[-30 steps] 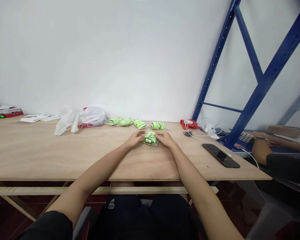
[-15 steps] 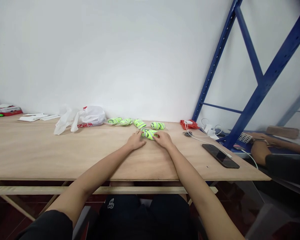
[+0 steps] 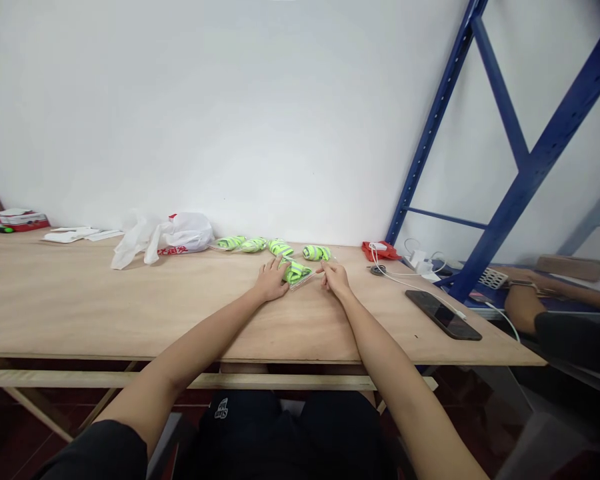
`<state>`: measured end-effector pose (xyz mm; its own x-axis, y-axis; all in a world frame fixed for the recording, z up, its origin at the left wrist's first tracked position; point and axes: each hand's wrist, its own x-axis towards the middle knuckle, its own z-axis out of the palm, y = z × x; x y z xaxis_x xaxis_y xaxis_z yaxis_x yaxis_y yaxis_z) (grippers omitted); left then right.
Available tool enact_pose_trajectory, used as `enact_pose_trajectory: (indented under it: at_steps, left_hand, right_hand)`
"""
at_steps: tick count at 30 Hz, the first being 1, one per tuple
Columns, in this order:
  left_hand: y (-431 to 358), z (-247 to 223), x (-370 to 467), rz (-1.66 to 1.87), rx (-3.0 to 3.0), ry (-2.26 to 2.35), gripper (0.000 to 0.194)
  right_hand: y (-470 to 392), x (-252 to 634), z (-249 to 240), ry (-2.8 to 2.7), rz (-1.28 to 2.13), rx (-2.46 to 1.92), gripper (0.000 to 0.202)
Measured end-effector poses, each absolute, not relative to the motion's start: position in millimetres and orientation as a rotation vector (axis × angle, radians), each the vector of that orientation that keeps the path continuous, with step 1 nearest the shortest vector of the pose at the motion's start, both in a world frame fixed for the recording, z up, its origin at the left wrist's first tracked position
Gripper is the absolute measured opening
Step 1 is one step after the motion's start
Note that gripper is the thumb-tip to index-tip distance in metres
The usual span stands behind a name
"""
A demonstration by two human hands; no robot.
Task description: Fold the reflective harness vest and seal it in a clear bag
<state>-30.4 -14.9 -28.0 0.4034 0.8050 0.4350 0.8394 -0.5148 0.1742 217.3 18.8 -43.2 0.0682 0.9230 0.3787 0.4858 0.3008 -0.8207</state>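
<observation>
A clear plastic bag with a neon-yellow and grey striped bundle in it lies on the wooden table, its flat transparent edge turned toward the lower right. At its left end, my left hand presses and grips the bag, palm low on the wood. My right hand is on the other side, fingers mostly curled, with the index fingertip and thumb at the corner of the clear edge. Behind them lie several similar neon bundles, with another neon bundle a little to the right.
White plastic bags with red print lie left along the wall, beyond them white papers and a red-white box. Right are a red pouch, white cable, phone, blue rack and another person's arm.
My right hand has shifted slightly right, off the bundle to the bag's corner. The bag has turned, and its clear edge now shows. My left hand stays at the left end.
</observation>
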Motion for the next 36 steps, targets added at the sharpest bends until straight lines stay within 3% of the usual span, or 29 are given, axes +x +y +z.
enact_pose_trajectory:
  at_steps: [8, 11, 14, 20, 25, 36]
  left_hand:
    - [-20.7, -24.2, -24.5, -0.772, -2.641, -1.074, 0.062]
    - [-21.1, -24.3, -21.9, -0.752, -2.643, -1.016, 0.054]
    - [-18.7, -26.2, -22.4, -0.732, -2.673, -1.045, 0.041]
    - [-13.9, -29.5, -27.4, -0.831, -2.754, -1.003, 0.038]
    - [-15.9, -28.2, -27.3, -0.904, -2.746, -1.064, 0.032]
    - [-25.7, -21.4, -18.1, -0.955, -2.745, -1.064, 0.03]
  right_hand:
    - [20.1, 212.0, -44.9, -1.549, 0.556, -1.267, 0.013]
    - [20.0, 207.8, -45.4, -1.513, 0.602, -1.266, 0.03]
    - [18.9, 202.7, -45.1, -1.453, 0.703, -1.275, 0.034]
    - [12.8, 196.3, -35.5, -1.383, 1.113, -1.248, 0.012]
    - [6.5, 195.9, -25.4, -1.397, 1.353, -1.246, 0.009]
    - [4.0, 183.5, -24.9, -1.403, 1.215, -1.191, 0.018]
